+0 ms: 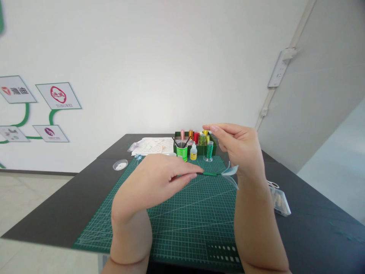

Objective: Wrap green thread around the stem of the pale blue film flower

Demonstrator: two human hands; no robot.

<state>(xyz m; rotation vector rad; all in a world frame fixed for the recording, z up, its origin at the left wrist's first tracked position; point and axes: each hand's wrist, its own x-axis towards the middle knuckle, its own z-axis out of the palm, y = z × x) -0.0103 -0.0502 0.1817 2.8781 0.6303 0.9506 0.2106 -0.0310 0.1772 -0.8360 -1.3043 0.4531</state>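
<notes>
Between the thumb and fingers of my left hand [161,180] is the stem of a small artificial flower, held level above the mat. Green wrapping covers the stem [210,174], and its end by my fingertips is dark. Pale blue petals [229,171] spread at the right end, close to my right wrist. My right hand [239,142] is raised above the flower, thumb and forefinger pinched together and pointing left. Whatever is in that pinch, if anything, is too fine to make out. A spool of green thread [210,150] stands on the mat behind the flower.
A green cutting mat [182,217] lies on the dark table [68,201]. Behind are a box of thread spools [215,148], a green can [181,153], a glue bottle [193,153] and white paper [154,145]. A round dish [120,164] is left; scissors [273,184] and a clear case [281,201] are right.
</notes>
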